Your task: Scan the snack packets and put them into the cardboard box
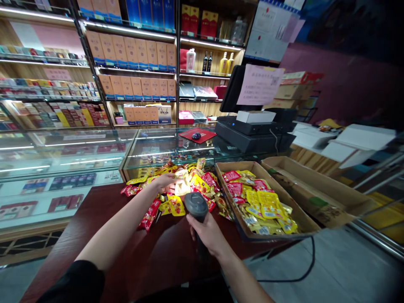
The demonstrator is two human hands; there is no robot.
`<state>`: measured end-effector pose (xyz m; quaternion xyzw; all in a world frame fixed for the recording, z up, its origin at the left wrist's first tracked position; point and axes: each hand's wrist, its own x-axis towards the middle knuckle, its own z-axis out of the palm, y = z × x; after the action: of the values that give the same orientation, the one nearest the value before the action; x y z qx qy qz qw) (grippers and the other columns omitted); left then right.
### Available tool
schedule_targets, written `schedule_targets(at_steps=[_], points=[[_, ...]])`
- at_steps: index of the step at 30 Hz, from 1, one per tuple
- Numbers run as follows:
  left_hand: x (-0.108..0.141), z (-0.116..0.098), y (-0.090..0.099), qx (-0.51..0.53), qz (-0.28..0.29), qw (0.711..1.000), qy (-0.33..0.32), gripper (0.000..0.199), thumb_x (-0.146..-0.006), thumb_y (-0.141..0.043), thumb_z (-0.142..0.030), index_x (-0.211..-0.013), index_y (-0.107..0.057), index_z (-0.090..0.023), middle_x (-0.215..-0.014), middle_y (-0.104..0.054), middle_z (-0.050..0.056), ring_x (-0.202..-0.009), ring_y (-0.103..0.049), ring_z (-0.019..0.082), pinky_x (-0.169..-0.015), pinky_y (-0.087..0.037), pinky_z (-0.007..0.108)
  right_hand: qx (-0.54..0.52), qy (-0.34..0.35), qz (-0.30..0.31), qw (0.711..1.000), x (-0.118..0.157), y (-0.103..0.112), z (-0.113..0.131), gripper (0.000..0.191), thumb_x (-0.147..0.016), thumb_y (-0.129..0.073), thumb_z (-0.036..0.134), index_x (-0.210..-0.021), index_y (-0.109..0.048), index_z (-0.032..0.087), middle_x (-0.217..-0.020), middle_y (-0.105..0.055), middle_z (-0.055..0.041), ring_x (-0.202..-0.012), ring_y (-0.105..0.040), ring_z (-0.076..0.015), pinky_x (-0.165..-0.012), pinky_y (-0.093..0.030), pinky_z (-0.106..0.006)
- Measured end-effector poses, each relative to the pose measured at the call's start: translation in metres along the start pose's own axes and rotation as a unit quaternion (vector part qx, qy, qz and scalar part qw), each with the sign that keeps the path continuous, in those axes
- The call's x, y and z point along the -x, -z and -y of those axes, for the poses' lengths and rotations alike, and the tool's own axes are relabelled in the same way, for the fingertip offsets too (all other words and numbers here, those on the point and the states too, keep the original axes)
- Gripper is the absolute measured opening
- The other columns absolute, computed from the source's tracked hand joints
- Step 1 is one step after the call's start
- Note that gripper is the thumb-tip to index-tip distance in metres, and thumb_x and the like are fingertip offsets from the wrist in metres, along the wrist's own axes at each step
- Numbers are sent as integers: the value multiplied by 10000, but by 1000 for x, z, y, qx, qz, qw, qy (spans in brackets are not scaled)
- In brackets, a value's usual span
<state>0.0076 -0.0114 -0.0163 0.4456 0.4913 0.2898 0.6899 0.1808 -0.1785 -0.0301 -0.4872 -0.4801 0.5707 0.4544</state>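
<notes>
My right hand [206,233] is wrapped round the handle of a dark handheld barcode scanner [196,204], its head tilted away from me. Bright light falls on a snack packet [182,184] just beyond the scanner. My left hand [164,182] grips that packet by its left side, with some fingers hidden. Around it lies a loose pile of red and yellow snack packets [198,184] on the dark red tabletop [126,248]. Right of the pile stands an open cardboard box [252,237] holding several more such packets.
Another open cardboard box [328,210] stands beside the first. Behind the pile is a glass display counter [158,145] with a mouse [196,136] on a red mat. A monitor [233,88] with paper taped on stands at right. Stocked shelves [132,71] line the wall.
</notes>
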Motion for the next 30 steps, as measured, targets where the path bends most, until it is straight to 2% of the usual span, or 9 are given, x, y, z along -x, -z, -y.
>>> schedule_targets(at_steps=[10,12,15,17,19,22,24,27,30], points=[[-1,2,3,2,8,1000,-6,456,-485,-859,-308,-837,-606,-165,-708,-634,-17,-500,-544,56,-553,-533,241,-1,-6,1,1000,1,-1,2,315,-727,-644,463,-661,-509,187,-431,-474,53,-371,-415,-95,-390,-345,-230],[-1,2,2,-4,3,1000,-8,454,-488,-857,-322,-838,-613,-166,-700,-624,-28,-475,-504,34,-562,-539,242,-8,1,-4,1000,0,-1,5,296,-726,-646,448,-671,-544,176,-476,-524,32,-406,-453,-108,-417,-373,-241],[1,1,-1,-17,7,1000,-12,484,-486,-855,-349,-872,-629,-165,-732,-636,-16,-487,-507,34,-581,-545,248,-20,51,-40,998,-3,1,14,238,-694,-686,364,-811,-637,163,-752,-672,-33,-676,-605,-167,-636,-477,-286],[5,-2,-6,-20,15,1000,-9,507,-490,-854,-356,-903,-630,-167,-784,-656,6,-532,-552,56,-593,-549,255,-22,77,-63,995,-9,7,22,263,-669,-700,296,-899,-663,174,-918,-693,-39,-870,-614,-193,-806,-461,-307],[10,-7,-15,-18,35,999,-3,506,-497,-854,-350,-911,-629,-165,-824,-670,27,-590,-597,87,-598,-551,261,-25,70,-76,994,-18,14,29,243,-656,-697,265,-881,-675,175,-911,-699,-30,-892,-613,-195,-844,-443,-310],[15,-15,-35,-10,67,998,-2,476,-505,-853,-337,-888,-641,-148,-835,-683,51,-658,-636,127,-590,-548,255,-58,31,-87,994,-30,30,40,213,-628,-708,267,-814,-673,168,-825,-700,-26,-804,-625,-185,-762,-466,-299],[12,-22,-51,-8,70,997,-6,462,-501,-855,-333,-866,-653,-134,-835,-689,65,-684,-648,146,-594,-548,259,-98,15,-88,991,-36,43,49,249,-608,-721,267,-834,-674,175,-850,-703,-31,-787,-631,-181,-711,-477,-286],[-1,-33,-78,-12,75,997,-17,446,-504,-851,-344,-847,-664,-130,-859,-696,73,-728,-657,169,-621,-553,284,-148,20,-104,983,-40,68,64,311,-575,-740,246,-875,-685,188,-924,-706,-38,-789,-637,-172,-676,-484,-267],[-22,-46,-108,-26,84,996,-29,450,-509,-846,-361,-851,-672,-125,-855,-696,73,-725,-651,164,-633,-548,283,-160,23,-128,978,-41,100,81,304,-565,-741,239,-860,-692,181,-836,-708,-30,-699,-625,-150,-619,-475,-253]])
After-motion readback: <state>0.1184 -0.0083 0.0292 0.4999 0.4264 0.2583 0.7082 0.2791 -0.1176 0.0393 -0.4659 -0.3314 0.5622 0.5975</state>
